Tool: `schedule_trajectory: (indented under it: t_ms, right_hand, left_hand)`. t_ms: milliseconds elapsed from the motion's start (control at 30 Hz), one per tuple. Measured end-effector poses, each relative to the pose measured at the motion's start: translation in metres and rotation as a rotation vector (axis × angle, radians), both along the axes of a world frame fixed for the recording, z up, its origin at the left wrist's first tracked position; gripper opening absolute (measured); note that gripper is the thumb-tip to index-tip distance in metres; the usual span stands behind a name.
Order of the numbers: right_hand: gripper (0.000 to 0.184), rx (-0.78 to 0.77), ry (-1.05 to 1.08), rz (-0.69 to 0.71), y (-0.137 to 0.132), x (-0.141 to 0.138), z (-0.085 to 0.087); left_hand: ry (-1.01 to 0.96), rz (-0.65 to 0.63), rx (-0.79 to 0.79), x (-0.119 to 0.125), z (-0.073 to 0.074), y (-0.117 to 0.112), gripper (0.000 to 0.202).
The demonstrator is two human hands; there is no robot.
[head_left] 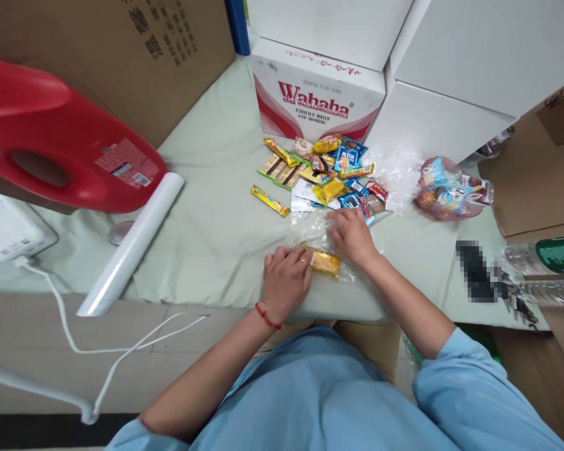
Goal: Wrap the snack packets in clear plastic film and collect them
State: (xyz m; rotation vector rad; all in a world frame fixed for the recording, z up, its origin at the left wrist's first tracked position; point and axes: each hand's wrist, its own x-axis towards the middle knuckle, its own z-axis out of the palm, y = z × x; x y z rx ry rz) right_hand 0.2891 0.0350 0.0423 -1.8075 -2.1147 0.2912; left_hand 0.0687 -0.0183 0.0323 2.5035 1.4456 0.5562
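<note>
My left hand (286,280) is curled on the pale green cloth (207,225), its fingers closed on the end of a yellow snack packet (326,262). The packet lies inside or on a clear plastic bag (313,233). My right hand (352,235) grips the bag's far side with bent fingers, just beyond the packet. A heap of small wrapped snacks (326,172) lies past both hands, and one yellow bar (269,200) sits apart to its left.
A Wahaha water box (314,94) and white boxes (455,69) stand behind the heap. A filled clear bag of snacks (449,188) lies at right. A red jug (61,138), a white roll (131,244), a white charger with cable (9,232) and bottles (545,257) lie around.
</note>
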Motion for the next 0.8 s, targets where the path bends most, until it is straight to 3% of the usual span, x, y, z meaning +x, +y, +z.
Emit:
schedule_trajectory:
  t_ms: [100,233,367,500,600,667,800]
  right_hand:
    - [0.056,-0.121,-0.116,-0.145,0.013,0.000,0.005]
    - [0.025,-0.429,0.053,-0.127,0.024,0.006,0.016]
    - [0.027,-0.373,0.270,0.130,0.000,-0.001,0.032]
    - [0.043,-0.401,0.014,0.377,-0.049,-0.022,0.036]
    - [0.052,-0.412,-0.219,0.387,-0.074,-0.033,0.029]
    - [0.056,-0.387,-0.271,0.366,-0.081,-0.036,0.024]
    - [0.058,-0.401,-0.278,0.323,-0.079,-0.041,0.026]
  left_hand:
    - [0.016,-0.016,-0.006,0.000,-0.001,0.001,0.033]
    - [0.028,-0.018,-0.007,0.001,-0.002,0.000,0.032]
    - [0.006,-0.006,0.004,0.001,-0.007,-0.002,0.029]
    - [-0.241,0.077,-0.052,-0.013,-0.020,0.009,0.023]
    - [-0.537,0.278,-0.138,-0.032,-0.029,0.025,0.027]
    - [-0.622,0.418,-0.212,-0.042,-0.031,0.036,0.037]
    - [-0.649,0.456,-0.428,-0.044,-0.019,0.053,0.047]
